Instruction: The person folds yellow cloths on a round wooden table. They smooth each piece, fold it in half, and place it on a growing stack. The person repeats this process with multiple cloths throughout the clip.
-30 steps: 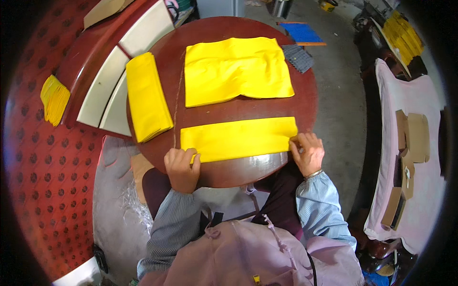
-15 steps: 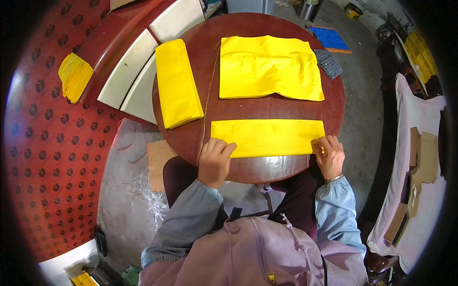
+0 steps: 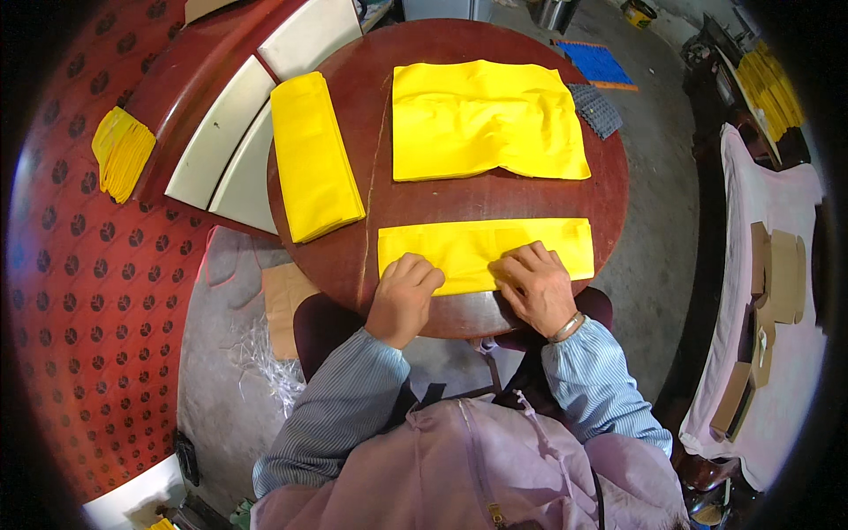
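A long folded yellow fabric-like sheet (image 3: 477,240) lies flat along the near side of the round table, its near edge toward me. My left hand (image 3: 405,296) is closed at its near left corner, fingers curled over the edge. My right hand (image 3: 537,287) rests on the near edge, right of the middle. Its fingers are bent and a little apart, pressing on the sheet. Beyond it lies a wider, creased stack of yellow sheets (image 3: 486,119). A narrow folded yellow stack (image 3: 316,155) lies at the table's left.
The dark red round table (image 3: 495,201) has a grey textured pad (image 3: 595,110) at its right rim. Yellow folded pieces (image 3: 124,152) lie on the red patterned surface at left. Open cardboard boxes (image 3: 783,278) rest on a pale cloth at right. A blue mat (image 3: 599,64) is on the floor.
My right hand has left the sheet's right corner and slid left along the near edge. My left hand stays near the left corner. The view has shifted slightly.
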Action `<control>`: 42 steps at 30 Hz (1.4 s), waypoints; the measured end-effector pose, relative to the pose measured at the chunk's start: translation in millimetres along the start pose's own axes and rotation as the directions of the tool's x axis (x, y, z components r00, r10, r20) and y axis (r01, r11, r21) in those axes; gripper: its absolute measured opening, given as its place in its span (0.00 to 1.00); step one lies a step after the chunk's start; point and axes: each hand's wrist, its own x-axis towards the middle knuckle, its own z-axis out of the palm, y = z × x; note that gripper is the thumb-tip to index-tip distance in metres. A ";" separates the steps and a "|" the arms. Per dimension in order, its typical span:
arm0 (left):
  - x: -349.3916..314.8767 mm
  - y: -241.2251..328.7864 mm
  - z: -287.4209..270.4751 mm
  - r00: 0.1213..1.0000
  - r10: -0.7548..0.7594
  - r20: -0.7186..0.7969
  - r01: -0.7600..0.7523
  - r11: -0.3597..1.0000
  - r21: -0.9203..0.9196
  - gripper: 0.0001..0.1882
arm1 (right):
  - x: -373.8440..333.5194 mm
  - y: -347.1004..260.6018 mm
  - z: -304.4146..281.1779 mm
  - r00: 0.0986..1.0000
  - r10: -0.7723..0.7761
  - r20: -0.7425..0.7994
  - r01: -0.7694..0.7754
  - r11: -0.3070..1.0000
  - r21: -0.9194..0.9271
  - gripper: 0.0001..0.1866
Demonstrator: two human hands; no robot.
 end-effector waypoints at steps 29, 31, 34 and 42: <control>15.4 43.9 52.3 0.998 -0.041 -0.039 0.043 0.998 0.050 0.21 | -61.7 63.9 -24.8 0.914 0.308 -0.263 -0.338 0.938 -0.076 0.08; 15.5 46.8 55.2 1.000 -0.029 -0.010 0.030 0.997 0.076 0.24 | -60.3 63.5 -27.3 0.910 0.315 -0.270 -0.355 0.928 -0.113 0.08; 13.4 47.6 55.8 1.000 -0.011 -0.013 0.013 0.994 0.111 0.24 | -49.1 51.2 -23.9 0.926 0.255 -0.278 -0.295 0.949 -0.111 0.06; 4.5 43.3 47.9 0.997 -0.030 -0.074 0.041 0.987 0.155 0.18 | -14.4 -2.9 12.5 0.987 0.070 -0.146 -0.070 0.998 0.004 0.12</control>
